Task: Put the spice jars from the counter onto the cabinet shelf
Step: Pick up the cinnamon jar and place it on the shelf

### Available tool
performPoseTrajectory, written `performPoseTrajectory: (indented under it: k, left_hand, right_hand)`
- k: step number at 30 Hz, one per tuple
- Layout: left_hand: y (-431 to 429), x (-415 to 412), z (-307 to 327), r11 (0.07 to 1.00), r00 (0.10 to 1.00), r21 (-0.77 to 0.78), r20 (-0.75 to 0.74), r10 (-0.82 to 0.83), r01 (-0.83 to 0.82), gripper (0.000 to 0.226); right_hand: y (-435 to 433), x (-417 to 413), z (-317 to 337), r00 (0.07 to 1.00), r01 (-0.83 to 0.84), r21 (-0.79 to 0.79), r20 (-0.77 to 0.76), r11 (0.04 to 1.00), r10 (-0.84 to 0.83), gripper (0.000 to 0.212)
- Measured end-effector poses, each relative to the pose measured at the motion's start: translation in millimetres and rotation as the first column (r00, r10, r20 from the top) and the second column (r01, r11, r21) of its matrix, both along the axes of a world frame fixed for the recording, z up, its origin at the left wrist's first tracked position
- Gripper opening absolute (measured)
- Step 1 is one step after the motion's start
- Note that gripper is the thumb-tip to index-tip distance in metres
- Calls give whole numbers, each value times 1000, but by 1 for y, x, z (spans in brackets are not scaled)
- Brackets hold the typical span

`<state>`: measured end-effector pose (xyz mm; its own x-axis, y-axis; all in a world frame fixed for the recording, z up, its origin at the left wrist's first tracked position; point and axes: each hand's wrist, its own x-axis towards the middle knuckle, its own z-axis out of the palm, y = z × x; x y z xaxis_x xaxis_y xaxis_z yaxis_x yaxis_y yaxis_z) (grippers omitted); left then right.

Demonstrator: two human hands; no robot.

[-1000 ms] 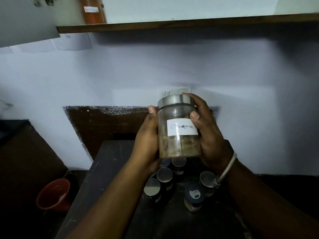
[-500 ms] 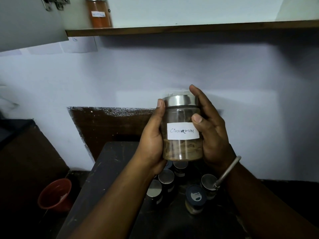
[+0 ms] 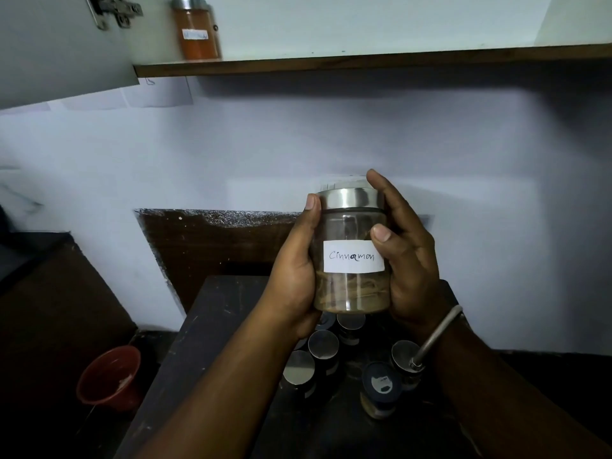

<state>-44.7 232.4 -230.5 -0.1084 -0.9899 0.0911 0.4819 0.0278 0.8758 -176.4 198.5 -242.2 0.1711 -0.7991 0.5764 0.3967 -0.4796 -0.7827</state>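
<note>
A clear glass jar with a steel lid and a white label reading "Cinnamon" (image 3: 351,276) is held upright in the air above the counter. My left hand (image 3: 294,276) grips its left side and my right hand (image 3: 407,260) wraps its right side, thumb on the glass. Below it, several small spice jars (image 3: 323,351) with steel lids and one dark-lidded jar (image 3: 381,389) stand on the dark counter (image 3: 212,342). An orange spice jar (image 3: 197,29) stands at the left end of the cabinet shelf (image 3: 364,59) overhead.
The open cabinet door (image 3: 59,48) with a metal hinge hangs at the upper left. A red bucket (image 3: 111,379) sits on the floor left of the counter. The pale wall lies behind, with a dark patch low down.
The view has tilted upward, showing more of the shelf and the orange jar. The cinnamon jar stays in both hands and has turned so its label faces me squarely.
</note>
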Motion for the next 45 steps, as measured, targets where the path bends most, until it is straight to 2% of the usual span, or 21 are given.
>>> performPoseTrajectory:
  k: [6, 12, 15, 17, 19, 21, 23, 24, 27, 30, 34, 35, 36, 37, 38, 39, 40, 41, 42, 43, 45]
  left_hand:
    - [-7, 4, -1, 1000, 1000, -3, -12, -1, 1, 63]
    - [-19, 13, 0, 1000, 1000, -23, 8, 8, -8, 69]
    - [-30, 19, 8, 999, 999, -44, 21, 27, -26, 69]
    - [-43, 26, 19, 996, 996, -57, 52, 70, -67, 74]
    - [-56, 32, 36, 993, 993, -81, 79, 91, -85, 72]
    - [-72, 43, 57, 990, 990, -121, 109, 88, -75, 68]
    - [-88, 53, 80, 975, 982, -194, 133, 135, -107, 66]
    - [-96, 57, 92, 963, 976, -235, 140, 165, -129, 65]
    - [-126, 70, 135, 908, 941, -362, 180, 287, -208, 63]
    - [-160, 88, 180, 859, 908, -446, 198, 370, -253, 64]
    - [-210, 127, 234, 824, 917, -522, 179, 356, -218, 71]
    - [-225, 141, 244, 818, 909, -515, 161, 384, -254, 74]
    - [-239, 155, 249, 796, 870, -502, 156, 468, -338, 75]
    - [-256, 172, 249, 734, 772, -502, 185, 608, -458, 73]
    - [-271, 188, 242, 625, 593, -543, 263, 761, -561, 66]
    - [-284, 205, 232, 520, 363, -620, 373, 854, -587, 57]
    - [-298, 222, 219, 476, 147, -693, 479, 865, -541, 46]
    - [-313, 234, 208, 473, -14, -737, 547, 837, -484, 36]
    - [-322, 241, 201, 478, -116, -761, 575, 810, -439, 30]
    - [-328, 244, 197, 467, -155, -780, 567, 809, -416, 26]
    - [-334, 246, 197, 406, -148, -809, 505, 850, -425, 24]
  right_hand:
    - [-5, 3, 1, 1000, 7, 12, -8, 1000, -7, 59]
    - [-16, 9, 4, 999, 8, -12, -41, 1000, -8, 58]
    - [-27, 10, 11, 994, 0, -10, -108, 1000, -1, 61]
    - [-35, 11, 21, 980, 52, -20, -189, 998, -55, 65]
    - [-43, 13, 34, 928, 148, -76, -335, 986, -165, 73]
    - [-55, 19, 56, 833, 234, -161, -475, 959, -283, 83]
    - [-70, 26, 83, 766, 272, -230, -536, 934, -355, 92]
    - [-78, 30, 97, 758, 271, -259, -536, 927, -371, 94]
    - [-106, 45, 146, 817, 203, -285, -477, 937, -322, 91]
    - [-138, 69, 196, 806, 214, -329, -472, 920, -356, 82]
    - [-190, 110, 250, 836, 234, -324, -415, 917, -360, 70]
    - [-205, 121, 260, 829, 251, -338, -409, 907, -382, 69]
    - [-220, 132, 268, 822, 270, -347, -403, 898, -403, 69]
    - [-237, 144, 277, 811, 296, -357, -397, 886, -431, 70]
    - [-253, 154, 282, 795, 323, -366, -395, 873, -460, 71]
    - [-269, 165, 286, 776, 349, -375, -397, 859, -489, 72]
    - [-285, 179, 288, 757, 368, -384, -405, 847, -513, 73]
    - [-304, 193, 291, 732, 380, -394, -425, 837, -532, 75]
    - [-320, 205, 290, 709, 379, -396, -457, 836, -537, 77]
    - [-335, 216, 288, 674, 376, -399, -501, 836, -543, 79]
    - [-366, 242, 285, 603, 372, -403, -580, 836, -548, 78]
